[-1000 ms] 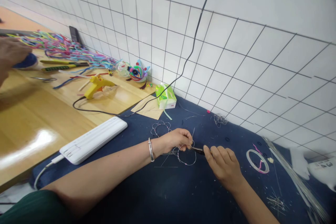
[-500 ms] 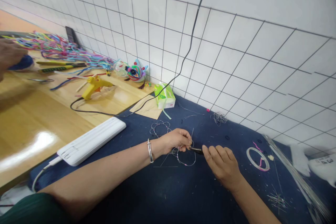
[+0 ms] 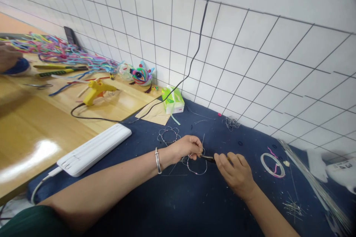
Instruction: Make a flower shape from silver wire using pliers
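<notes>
My left hand (image 3: 188, 148) pinches a thin wire ring (image 3: 197, 173) between thumb and fingertips. The ring has small loops and hangs just below the fingers, with a straight wire end sticking up. My right hand (image 3: 236, 172) is closed around pliers (image 3: 208, 159), whose dark jaws meet the wire at my left fingertips. The exact point of grip is too small to make out. Behind my left hand, a flower-shaped wire ring (image 3: 159, 136) lies on the dark blue cloth (image 3: 178, 207). Loose wire pieces lie under the left hand.
A white power strip (image 3: 96, 150) lies left of my forearm. Farther back are a tissue pack (image 3: 172, 100), a yellow glue gun (image 3: 98, 92) and a tangle of wire (image 3: 232, 122). A tape roll (image 3: 273, 165) and long wires (image 3: 308, 177) lie right. Another person's hand (image 3: 9, 58) is far left.
The view has shifted slightly. Both hands keep their hold, and the wire ring has turned a little at the pliers' tip. The other person's hand has moved slightly left.
</notes>
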Action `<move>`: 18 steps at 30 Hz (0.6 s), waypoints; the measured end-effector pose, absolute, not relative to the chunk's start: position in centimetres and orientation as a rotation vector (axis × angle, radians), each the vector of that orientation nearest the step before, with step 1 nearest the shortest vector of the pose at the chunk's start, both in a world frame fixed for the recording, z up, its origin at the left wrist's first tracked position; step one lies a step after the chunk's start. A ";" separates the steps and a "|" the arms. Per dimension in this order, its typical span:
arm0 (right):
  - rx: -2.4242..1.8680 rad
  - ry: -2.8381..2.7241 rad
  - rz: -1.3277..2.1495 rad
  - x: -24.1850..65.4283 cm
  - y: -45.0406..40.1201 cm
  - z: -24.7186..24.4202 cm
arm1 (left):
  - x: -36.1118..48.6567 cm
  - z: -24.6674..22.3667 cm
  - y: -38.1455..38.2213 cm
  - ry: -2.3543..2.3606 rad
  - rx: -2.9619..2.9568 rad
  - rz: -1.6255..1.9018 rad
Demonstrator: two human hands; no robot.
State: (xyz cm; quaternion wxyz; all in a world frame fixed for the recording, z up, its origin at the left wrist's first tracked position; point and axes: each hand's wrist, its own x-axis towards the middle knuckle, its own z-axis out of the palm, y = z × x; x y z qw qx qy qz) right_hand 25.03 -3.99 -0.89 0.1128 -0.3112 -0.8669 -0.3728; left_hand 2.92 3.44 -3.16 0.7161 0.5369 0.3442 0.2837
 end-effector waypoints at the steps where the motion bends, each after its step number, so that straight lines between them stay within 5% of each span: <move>1: -0.921 -2.544 -1.085 25.0 -4.0 -0.9 | 3.0 -3.1 3.4 0.767 1.196 0.634; 18: -1.375 -2.427 -0.478 23.8 -4.6 -0.3 | 3.3 -1.0 2.3 0.833 1.685 0.821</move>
